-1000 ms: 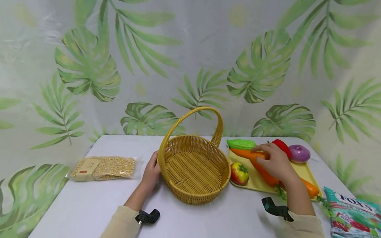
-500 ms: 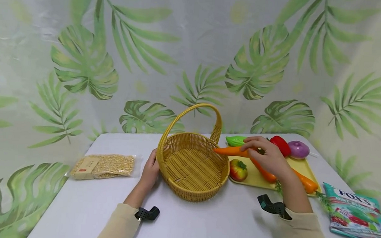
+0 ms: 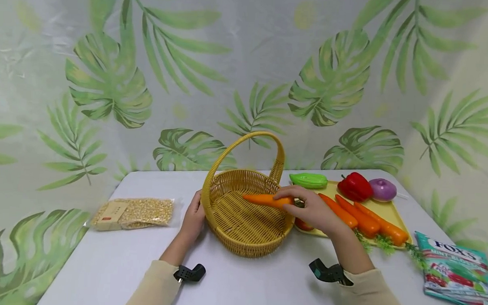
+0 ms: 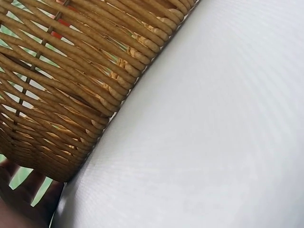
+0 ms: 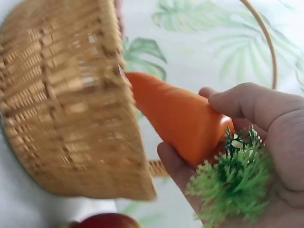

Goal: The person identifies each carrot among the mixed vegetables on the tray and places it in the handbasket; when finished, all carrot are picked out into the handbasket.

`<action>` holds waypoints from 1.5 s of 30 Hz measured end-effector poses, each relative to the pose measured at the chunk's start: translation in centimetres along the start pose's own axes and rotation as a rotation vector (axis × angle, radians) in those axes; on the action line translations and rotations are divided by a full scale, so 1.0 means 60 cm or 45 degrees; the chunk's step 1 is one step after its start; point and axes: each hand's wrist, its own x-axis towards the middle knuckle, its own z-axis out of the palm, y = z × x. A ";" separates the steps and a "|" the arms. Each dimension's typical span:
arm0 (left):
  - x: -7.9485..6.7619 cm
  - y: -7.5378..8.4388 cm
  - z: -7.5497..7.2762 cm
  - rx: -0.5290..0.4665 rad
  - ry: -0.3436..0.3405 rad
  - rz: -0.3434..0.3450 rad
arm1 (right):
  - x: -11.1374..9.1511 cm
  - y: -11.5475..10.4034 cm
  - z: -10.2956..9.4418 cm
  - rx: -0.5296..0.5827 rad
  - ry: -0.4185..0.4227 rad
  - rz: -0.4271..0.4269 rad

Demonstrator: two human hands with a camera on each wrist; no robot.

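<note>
My right hand (image 3: 308, 211) pinches an orange carrot (image 3: 266, 200) near its thick end, with the tip pointing left over the inside of the yellow wicker basket (image 3: 246, 249). In the right wrist view, thumb and fingers grip the carrot (image 5: 178, 118), and its green leafy top (image 5: 232, 185) lies by the palm. The carrot's tip passes behind the basket rim there. My left hand (image 3: 192, 220) rests against the basket's left outer side. Its spread fingers (image 4: 33, 187) touch the woven wall (image 4: 85, 61) in the left wrist view.
Right of the basket, a yellow tray (image 3: 397, 216) bears more carrots (image 3: 362, 219), a red pepper (image 3: 355, 187), a purple onion (image 3: 382, 189), a green gourd (image 3: 309, 180) and a partly hidden red-yellow fruit (image 3: 303, 225). A candy bag (image 3: 455, 272) lies front right, a corn-kernel packet (image 3: 133, 214) left.
My right hand has lifted the carrot from the tray and carried it left, until its tip is over the basket. The left hand has stayed at the basket's side.
</note>
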 end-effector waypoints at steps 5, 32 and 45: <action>0.003 0.007 -0.001 0.034 -0.016 0.015 | 0.012 -0.004 0.041 -0.004 -0.063 -0.034; 0.003 0.003 -0.011 0.095 0.013 0.009 | 0.078 -0.022 0.149 -0.484 -0.452 -0.126; -0.001 0.002 0.000 0.102 -0.009 0.010 | 0.042 -0.031 0.146 -0.547 -0.106 -0.107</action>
